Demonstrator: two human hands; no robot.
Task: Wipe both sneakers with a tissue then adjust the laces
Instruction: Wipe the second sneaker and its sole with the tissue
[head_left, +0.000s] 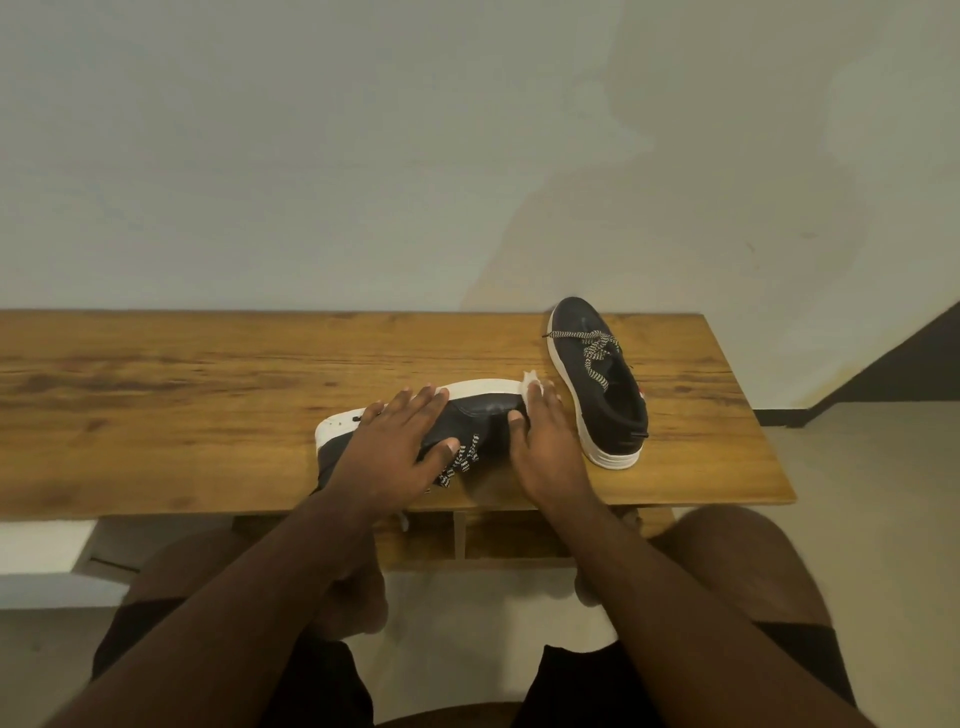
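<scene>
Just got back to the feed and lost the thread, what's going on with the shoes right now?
A person sits at a wooden table working on the near sneaker, which lies tipped on its side with the white sole facing away. The left hand presses on it to steady it, while the right hand holds a tissue against the sole's edge. The second sneaker stands upright to the right, untouched.

- My forearms are bare; no sleeves in view, no watch or band at the wrists.
- My left hand (387, 449) and right hand (545, 441): no rings or gloves, nails short.
- Dark shorts (322, 675), hems above bare knees.
- Bare feet under the tabletop.
</scene>
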